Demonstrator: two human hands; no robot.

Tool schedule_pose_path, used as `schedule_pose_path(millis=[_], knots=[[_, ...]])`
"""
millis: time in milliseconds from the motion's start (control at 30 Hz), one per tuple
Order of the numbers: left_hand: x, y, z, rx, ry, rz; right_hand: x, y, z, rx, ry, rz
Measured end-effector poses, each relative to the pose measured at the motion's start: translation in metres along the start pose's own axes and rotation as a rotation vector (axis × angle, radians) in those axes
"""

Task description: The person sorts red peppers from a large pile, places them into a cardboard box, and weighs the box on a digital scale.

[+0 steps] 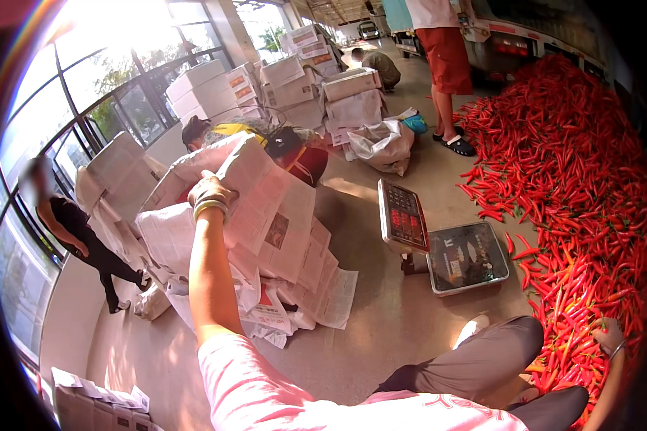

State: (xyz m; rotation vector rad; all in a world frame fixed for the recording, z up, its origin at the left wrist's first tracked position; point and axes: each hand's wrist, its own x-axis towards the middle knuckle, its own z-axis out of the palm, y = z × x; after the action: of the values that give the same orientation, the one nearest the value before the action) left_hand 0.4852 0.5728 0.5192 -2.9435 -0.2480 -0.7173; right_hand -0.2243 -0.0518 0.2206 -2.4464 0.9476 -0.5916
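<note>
My left hand, with a pale bracelet at the wrist, reaches forward and grips the upper edge of a newspaper-lined box. Sheets of newspaper hang down the box's near side to the floor. A little red shows inside the box beside the hand. At the far right, my right hand is down among loose red chili peppers, heaped in a long pile on the floor. Its fingers are partly hidden, so whether it holds any peppers is unclear.
A digital platform scale with a lit display stands between box and pile. Beyond are stacked foam boxes, a white sack and a truck. Several people are nearby: one bending, one standing by the pile.
</note>
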Motion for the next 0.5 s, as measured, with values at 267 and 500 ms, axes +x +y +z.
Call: schedule_pose_path(millis=[267,500], knots=[[-0.008,-0.022,-0.027,0.06,-0.063,0.185,0.046,-0.148,0.041,-0.014,-0.314,-0.132],[-0.031,-0.026,-0.057,0.044,0.233,0.435,0.021,-0.166,0.044,-0.176,-0.391,-0.12]])
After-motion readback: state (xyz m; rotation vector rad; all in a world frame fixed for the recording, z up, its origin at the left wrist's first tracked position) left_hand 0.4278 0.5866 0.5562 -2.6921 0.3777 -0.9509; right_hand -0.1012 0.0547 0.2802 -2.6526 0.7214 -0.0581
